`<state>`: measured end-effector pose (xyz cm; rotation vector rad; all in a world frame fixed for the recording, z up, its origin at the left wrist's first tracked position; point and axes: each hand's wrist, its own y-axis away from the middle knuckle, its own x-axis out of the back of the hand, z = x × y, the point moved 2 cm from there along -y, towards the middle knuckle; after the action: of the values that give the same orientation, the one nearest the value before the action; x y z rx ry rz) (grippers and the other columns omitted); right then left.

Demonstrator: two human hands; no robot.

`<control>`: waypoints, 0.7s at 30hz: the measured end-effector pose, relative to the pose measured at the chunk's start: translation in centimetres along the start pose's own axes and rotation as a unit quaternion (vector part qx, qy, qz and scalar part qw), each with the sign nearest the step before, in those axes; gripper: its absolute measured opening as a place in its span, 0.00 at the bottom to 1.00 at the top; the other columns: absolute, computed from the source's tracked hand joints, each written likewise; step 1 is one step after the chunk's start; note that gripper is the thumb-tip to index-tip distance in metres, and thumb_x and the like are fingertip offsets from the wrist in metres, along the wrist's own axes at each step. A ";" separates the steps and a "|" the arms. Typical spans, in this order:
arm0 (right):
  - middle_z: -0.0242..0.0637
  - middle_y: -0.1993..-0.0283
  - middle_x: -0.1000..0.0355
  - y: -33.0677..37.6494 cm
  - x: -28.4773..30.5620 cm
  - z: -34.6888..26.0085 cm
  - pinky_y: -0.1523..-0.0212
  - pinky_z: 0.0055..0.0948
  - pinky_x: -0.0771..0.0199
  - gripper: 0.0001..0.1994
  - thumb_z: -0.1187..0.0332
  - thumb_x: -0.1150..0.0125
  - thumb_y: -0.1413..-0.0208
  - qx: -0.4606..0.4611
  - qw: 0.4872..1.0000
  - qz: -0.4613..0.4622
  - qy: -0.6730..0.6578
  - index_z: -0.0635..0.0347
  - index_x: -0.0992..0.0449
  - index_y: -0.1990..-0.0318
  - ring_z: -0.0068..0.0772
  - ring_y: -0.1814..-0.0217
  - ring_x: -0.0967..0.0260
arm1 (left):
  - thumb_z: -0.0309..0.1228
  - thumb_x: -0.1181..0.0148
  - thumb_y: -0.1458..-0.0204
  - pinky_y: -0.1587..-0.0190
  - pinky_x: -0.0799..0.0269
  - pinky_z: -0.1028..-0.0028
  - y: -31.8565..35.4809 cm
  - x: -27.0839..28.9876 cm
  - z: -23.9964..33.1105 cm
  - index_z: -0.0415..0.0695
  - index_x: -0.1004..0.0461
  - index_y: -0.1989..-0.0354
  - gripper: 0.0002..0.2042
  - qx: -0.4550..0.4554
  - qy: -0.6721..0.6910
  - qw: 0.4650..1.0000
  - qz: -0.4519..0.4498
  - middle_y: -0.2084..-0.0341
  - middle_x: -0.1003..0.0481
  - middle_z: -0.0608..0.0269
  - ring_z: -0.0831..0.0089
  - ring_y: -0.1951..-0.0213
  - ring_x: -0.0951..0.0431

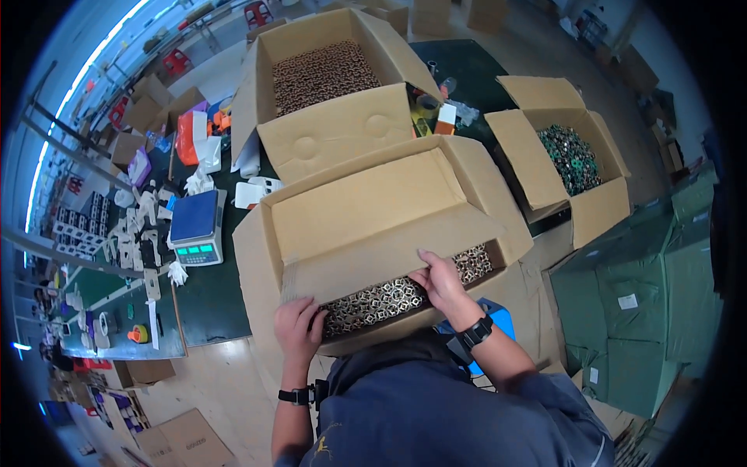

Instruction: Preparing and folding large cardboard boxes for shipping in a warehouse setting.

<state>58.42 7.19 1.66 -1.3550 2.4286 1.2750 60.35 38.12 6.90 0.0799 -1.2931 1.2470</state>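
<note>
Right in front of me stands an open cardboard box (pixel 250 265) holding several layers of small gold-coloured metal pieces with round and cross-shaped openings (pixel 381 302). A brown cardboard sheet (pixel 366 247) lies over the far part of the pieces, leaving a strip of them bare along the near side. At the sheet's near left corner, my left hand (pixel 298 327) has its fingers curled round the edge. Further right, my right hand (pixel 442 282) pinches the same edge, its thumb on top and the other fingers partly hidden.
Behind stands a larger box of copper-coloured pieces (pixel 323 78). To the right, another open box holds green and dark pieces (pixel 572 159). A blue-topped weighing scale (pixel 196 219) sits on the dark green table (pixel 222 311) at left. Green wrapped stacks (pixel 622 303) stand at right.
</note>
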 end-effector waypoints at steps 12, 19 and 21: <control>0.43 0.53 0.20 6.6 -1.4 -2.7 0.51 0.31 0.19 0.13 0.70 0.50 0.32 0.056 0.990 -0.110 -0.062 0.70 0.24 0.50 0.33 0.55 0.20 | 0.35 0.53 0.36 0.32 0.45 0.52 4.3 1.7 0.6 0.36 0.32 0.41 0.19 0.175 -0.016 0.982 0.067 0.35 0.36 0.40 0.45 0.35 0.36; 0.35 0.46 0.24 10.9 -1.0 -4.7 0.50 0.30 0.21 0.14 0.68 0.50 0.30 0.112 0.978 -0.175 0.001 0.62 0.29 0.42 0.26 0.50 0.24 | 0.42 0.58 0.32 0.29 0.52 0.52 5.2 1.8 1.3 0.36 0.51 0.29 0.30 0.151 0.030 0.980 0.124 0.31 0.43 0.40 0.47 0.31 0.42; 0.33 0.49 0.24 12.2 -0.6 -6.6 0.50 0.29 0.22 0.14 0.68 0.49 0.30 0.132 0.976 -0.176 0.013 0.61 0.29 0.42 0.25 0.51 0.24 | 0.46 0.58 0.33 0.28 0.53 0.53 5.6 1.5 1.7 0.34 0.57 0.27 0.35 0.193 0.029 0.973 0.122 0.30 0.44 0.41 0.47 0.31 0.43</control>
<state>51.84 6.20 13.79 -1.6305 2.1455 0.8241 54.87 40.20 5.45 0.1661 -1.0166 1.6900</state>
